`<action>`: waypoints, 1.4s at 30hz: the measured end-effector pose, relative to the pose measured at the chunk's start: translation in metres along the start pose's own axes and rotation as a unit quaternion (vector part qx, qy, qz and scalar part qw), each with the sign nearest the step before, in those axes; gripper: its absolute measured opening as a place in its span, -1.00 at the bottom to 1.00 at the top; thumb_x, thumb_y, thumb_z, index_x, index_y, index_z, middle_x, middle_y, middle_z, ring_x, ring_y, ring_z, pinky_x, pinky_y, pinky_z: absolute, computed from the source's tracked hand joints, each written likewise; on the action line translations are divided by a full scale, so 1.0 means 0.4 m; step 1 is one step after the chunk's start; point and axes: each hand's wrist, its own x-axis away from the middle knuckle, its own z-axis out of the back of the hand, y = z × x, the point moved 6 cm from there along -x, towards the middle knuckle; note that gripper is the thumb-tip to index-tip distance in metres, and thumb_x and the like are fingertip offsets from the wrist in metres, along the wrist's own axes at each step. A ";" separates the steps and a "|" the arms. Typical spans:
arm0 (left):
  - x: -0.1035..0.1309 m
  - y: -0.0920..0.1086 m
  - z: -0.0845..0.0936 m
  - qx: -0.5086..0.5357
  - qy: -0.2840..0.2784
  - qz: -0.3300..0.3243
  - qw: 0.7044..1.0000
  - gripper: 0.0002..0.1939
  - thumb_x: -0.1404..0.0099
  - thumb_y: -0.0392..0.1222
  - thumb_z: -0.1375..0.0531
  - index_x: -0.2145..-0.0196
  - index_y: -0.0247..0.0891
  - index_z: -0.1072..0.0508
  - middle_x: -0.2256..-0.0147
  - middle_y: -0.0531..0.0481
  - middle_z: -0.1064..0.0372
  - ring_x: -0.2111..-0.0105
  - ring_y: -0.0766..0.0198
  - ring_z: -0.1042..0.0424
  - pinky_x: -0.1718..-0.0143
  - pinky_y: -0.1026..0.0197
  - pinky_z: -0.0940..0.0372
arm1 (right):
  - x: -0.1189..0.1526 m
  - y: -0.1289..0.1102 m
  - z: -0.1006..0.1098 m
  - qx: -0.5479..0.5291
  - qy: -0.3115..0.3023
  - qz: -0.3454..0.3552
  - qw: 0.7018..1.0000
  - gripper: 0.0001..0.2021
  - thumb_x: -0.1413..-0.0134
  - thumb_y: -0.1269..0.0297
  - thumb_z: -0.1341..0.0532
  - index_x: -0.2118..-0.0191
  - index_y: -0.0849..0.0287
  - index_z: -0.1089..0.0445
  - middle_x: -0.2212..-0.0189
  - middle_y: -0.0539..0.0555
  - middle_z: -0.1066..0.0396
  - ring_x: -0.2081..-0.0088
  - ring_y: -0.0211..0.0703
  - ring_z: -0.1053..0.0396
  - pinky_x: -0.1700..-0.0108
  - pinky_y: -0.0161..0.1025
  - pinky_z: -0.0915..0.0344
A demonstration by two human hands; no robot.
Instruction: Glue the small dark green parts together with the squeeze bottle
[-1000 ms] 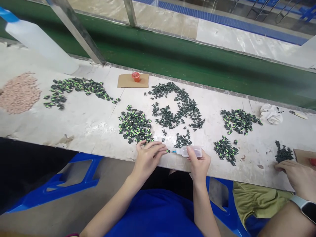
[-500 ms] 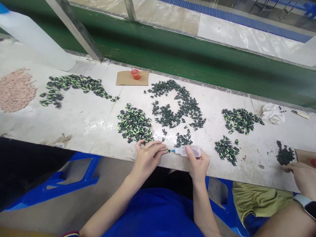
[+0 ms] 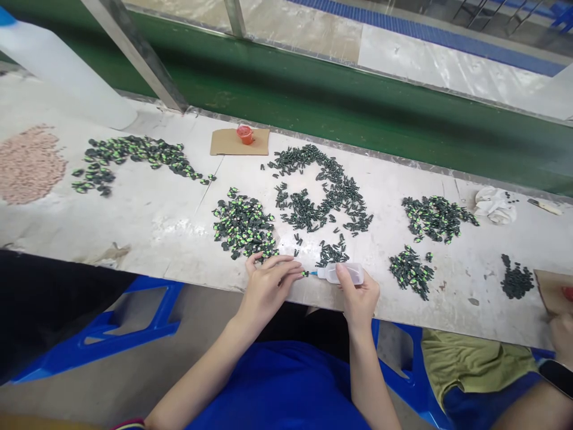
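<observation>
At the front of the table, my left hand (image 3: 273, 278) pinches a small black-and-green piece (image 3: 305, 273) at its fingertips. My right hand (image 3: 359, 292) is closed around a translucent squeeze bottle (image 3: 347, 273) lying nearly level. Its thin blue needle tip points left and meets, or almost meets, the piece. Beyond my left hand lies a pile of black-and-green pieces (image 3: 244, 224). Just behind the bottle is a small heap of plain dark pieces (image 3: 332, 251), with a larger spread of dark pieces (image 3: 344, 191) farther back.
A red cup (image 3: 245, 134) stands on a piece of cardboard (image 3: 219, 142). More black-and-green piles (image 3: 436, 218) lie right, along with a crumpled white cloth (image 3: 495, 205). Pink pieces (image 3: 30, 164) and a large white container (image 3: 67, 71) are left. A co-worker's hand (image 3: 563, 337) is at far right.
The co-worker's hand at the right has drawn back from the dark pile toward the table's edge. My own hands, the bottle and the small piece hold nearly the same place.
</observation>
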 end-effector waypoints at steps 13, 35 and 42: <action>-0.002 0.001 0.000 -0.004 -0.006 -0.002 1.000 -0.91 -0.25 -0.30 -0.23 0.35 -0.10 -0.47 0.36 0.15 -0.58 0.22 0.19 -0.52 -0.06 -0.03 0.11 | 0.007 0.000 0.007 0.004 0.032 0.017 0.999 -0.68 0.11 0.04 -0.30 0.56 0.24 -0.44 0.66 -0.01 -0.36 0.57 -0.24 -0.27 0.52 -0.32 -0.23; -0.002 0.002 0.000 -0.005 0.016 0.001 1.000 -0.86 -0.20 -0.36 -0.26 0.38 -0.10 -0.47 0.39 0.18 -0.58 0.24 0.21 -0.52 -0.04 -0.01 0.11 | 0.002 -0.013 0.002 0.019 0.014 0.051 0.998 -0.68 0.09 0.07 -0.29 0.61 0.23 -0.37 0.70 -0.05 -0.28 0.60 -0.28 -0.20 0.54 -0.34 -0.17; 0.003 -0.007 -0.008 0.005 0.006 0.017 1.000 -0.87 -0.19 -0.33 -0.27 0.37 -0.09 -0.48 0.36 0.15 -0.58 0.21 0.18 -0.52 -0.07 -0.03 0.12 | 0.008 0.018 0.032 -0.037 0.053 0.048 0.997 -0.70 0.11 0.07 -0.30 0.53 0.25 -0.44 0.64 0.01 -0.37 0.58 -0.23 -0.29 0.53 -0.29 -0.24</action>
